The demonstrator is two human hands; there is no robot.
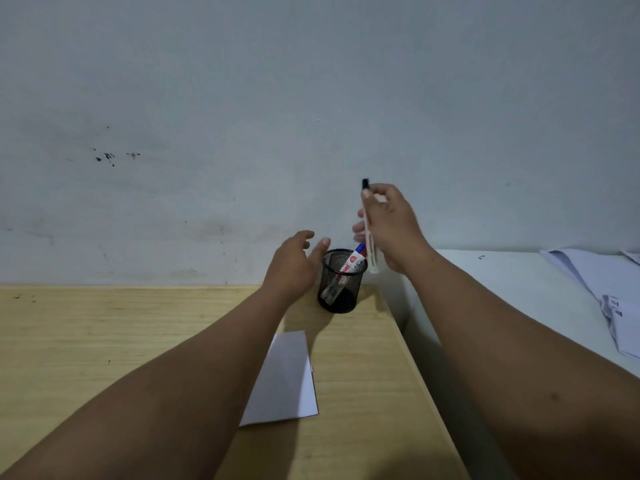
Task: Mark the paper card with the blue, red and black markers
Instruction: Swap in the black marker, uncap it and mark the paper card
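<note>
A white paper card (pixel 287 379) lies on the wooden desk (pixel 104 341), partly under my left forearm. Behind it stands a black mesh pen cup (pixel 341 282) with a blue-capped marker (pixel 353 261) leaning inside. My right hand (pixel 391 226) is raised above and just right of the cup, shut on a white marker with a black cap (pixel 367 230), held nearly upright with the cap up. My left hand (pixel 294 261) hovers open just left of the cup's rim, fingers spread, not clearly touching it. I see no red marker.
A grey wall rises straight behind the desk. To the right, past the desk's edge, a white surface (pixel 502 289) carries loose paper sheets (pixel 609 299).
</note>
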